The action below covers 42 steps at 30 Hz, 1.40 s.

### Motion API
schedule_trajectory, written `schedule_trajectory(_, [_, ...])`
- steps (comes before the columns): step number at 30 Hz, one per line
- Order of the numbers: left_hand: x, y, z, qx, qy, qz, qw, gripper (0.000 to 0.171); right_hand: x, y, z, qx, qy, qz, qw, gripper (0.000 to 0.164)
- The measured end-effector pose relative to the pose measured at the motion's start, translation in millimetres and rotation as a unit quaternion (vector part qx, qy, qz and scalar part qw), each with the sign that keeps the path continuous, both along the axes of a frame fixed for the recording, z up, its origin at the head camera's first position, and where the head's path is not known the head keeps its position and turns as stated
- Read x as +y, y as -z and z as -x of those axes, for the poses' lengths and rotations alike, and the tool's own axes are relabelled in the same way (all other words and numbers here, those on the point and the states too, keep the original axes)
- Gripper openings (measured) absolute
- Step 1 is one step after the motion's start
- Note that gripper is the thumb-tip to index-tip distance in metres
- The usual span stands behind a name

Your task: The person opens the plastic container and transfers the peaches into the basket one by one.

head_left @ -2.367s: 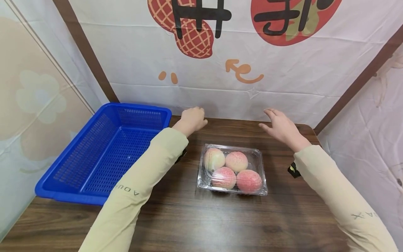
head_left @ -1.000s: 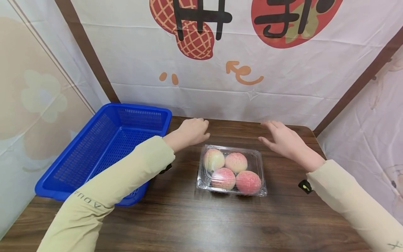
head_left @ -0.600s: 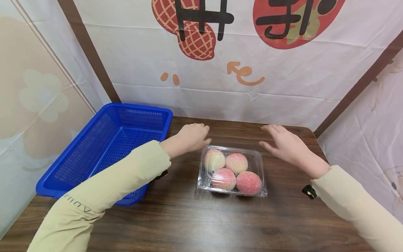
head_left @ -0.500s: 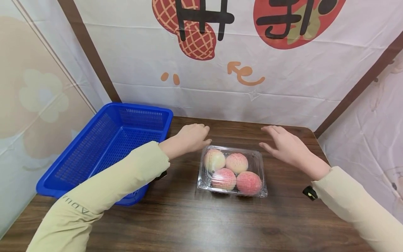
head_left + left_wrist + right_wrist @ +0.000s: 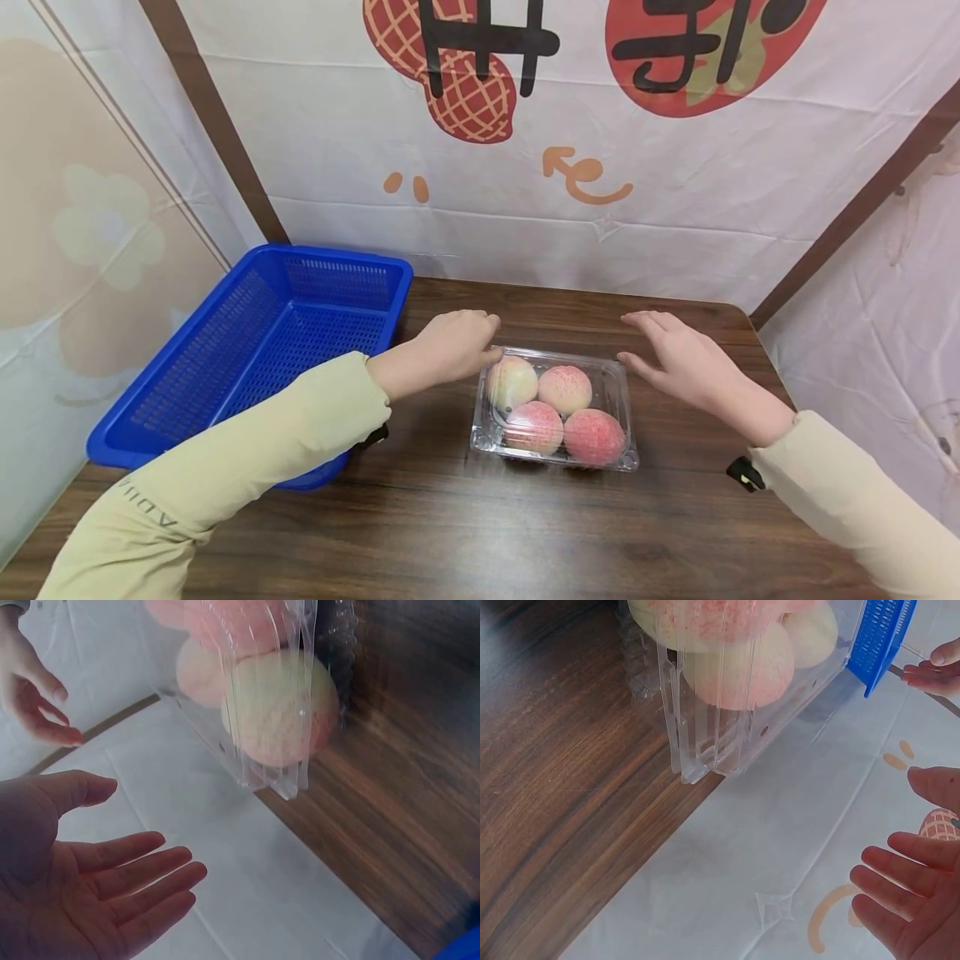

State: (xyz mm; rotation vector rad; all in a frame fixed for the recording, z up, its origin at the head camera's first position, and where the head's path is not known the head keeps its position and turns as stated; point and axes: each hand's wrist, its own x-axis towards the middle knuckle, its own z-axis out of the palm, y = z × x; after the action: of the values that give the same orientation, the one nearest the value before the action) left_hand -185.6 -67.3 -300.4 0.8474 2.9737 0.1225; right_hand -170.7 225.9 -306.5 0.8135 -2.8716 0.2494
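Observation:
A clear plastic clamshell box [image 5: 615, 392] lies closed on the dark wooden table, with several pink and cream peaches [image 5: 594, 437] inside. My left hand [image 5: 450, 350] is held near the box's far left corner, its thumb overlapping that corner in the head view. On the other side, my right hand [image 5: 686, 362] is held off the far right corner, palm turned inward. The left wrist view shows the left fingers [image 5: 135, 874] spread and relaxed, with nothing in them. Relaxed too are the right fingers [image 5: 900, 874] in the right wrist view, apart from the box.
To the left stands a blue perforated plastic basket [image 5: 300, 333], partly covered by the left sleeve [image 5: 247, 450]. White printed cloth [image 5: 510, 225] hangs behind the table [image 5: 480, 533] and along both sides.
Both hands have come nearer and lower, toward the sides of the box. The left thumb now overlaps the box corner. Box and basket have stayed in place.

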Motion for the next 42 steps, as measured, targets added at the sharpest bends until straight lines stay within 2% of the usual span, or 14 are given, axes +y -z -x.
schedule_trajectory(22, [-3.3, 9.9, -33.4, -0.018, -0.002, -0.092, 0.9956, 0.019, -0.1, 15.0, -16.0, 0.056, -0.043, 0.033, 0.997, 0.044])
schedule_trajectory(32, [-7.4, 16.4, -45.1, -0.008, -0.006, -0.128, 0.9917, 0.028, -0.9, 21.2, -26.6, 0.060, -0.049, 0.048, 0.996, 0.043])
schedule_trajectory(42, [-10.2, 23.9, -54.6, -0.012, -0.015, -0.174, 0.9846, 0.027, -3.0, 31.9, -32.0, 0.064, -0.052, 0.071, 0.994, 0.039])
